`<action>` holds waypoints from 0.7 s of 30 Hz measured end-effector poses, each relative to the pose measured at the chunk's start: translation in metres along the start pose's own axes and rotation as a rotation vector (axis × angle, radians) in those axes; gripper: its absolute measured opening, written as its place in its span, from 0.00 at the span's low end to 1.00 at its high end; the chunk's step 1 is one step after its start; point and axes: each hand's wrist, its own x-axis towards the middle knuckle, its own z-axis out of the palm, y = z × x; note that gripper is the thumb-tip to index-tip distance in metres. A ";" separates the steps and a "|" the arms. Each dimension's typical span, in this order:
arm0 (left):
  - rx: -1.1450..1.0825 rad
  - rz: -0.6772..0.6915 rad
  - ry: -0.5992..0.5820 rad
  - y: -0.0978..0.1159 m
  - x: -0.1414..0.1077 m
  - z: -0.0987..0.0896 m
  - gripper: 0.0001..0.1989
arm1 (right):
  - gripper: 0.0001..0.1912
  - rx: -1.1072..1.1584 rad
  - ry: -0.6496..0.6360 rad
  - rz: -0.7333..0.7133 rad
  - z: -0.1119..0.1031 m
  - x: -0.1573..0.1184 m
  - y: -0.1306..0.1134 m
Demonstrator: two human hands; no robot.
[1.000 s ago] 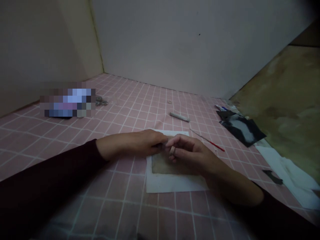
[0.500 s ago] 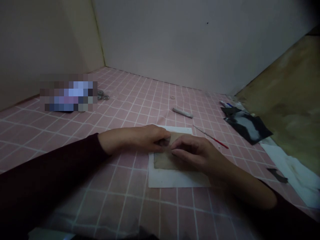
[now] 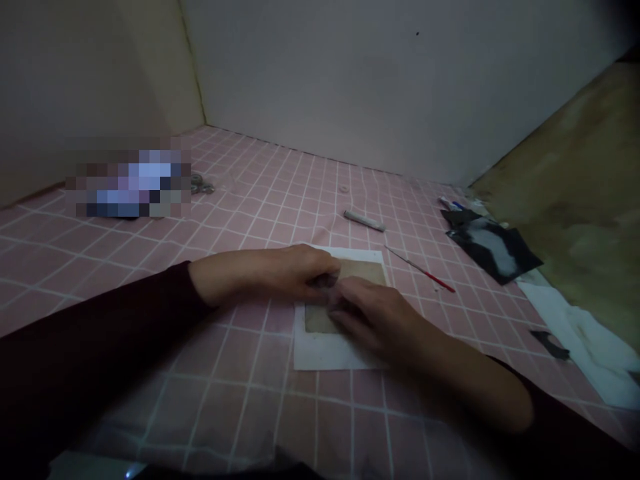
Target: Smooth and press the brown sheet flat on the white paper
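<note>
A square brown sheet lies on a larger white sheet of paper. Over its left part is my left hand, fingers curled and closed, with whatever they hold hidden. My right hand comes in from the right, thumb and fingers pinched together close to the left fingertips. Motion smears it slightly, and any small thing between the fingers is too small to make out. To the right of the papers lies a thin tool with a red handle and a metal shaft. Beyond them is a grey tube-like stick.
A pink checked cloth covers the surface. Black sheets, a dark scrap and white paper lie at the right. Small round items sit at the back left beside a blurred-out patch. A small ring lies farther back.
My right hand has moved left, close against my left fingers, uncovering the right part of the brown sheet. My left hand stays nearly in place. The view has shifted slightly.
</note>
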 end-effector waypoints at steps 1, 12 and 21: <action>-0.006 -0.002 -0.002 0.000 0.000 0.000 0.05 | 0.06 -0.034 -0.040 0.025 -0.006 -0.003 0.003; 0.037 -0.017 0.006 0.005 0.000 0.002 0.08 | 0.05 -0.090 -0.015 0.020 -0.006 -0.004 0.001; 0.037 -0.019 -0.006 0.007 0.001 0.003 0.09 | 0.05 -0.192 -0.057 0.138 -0.013 -0.010 0.000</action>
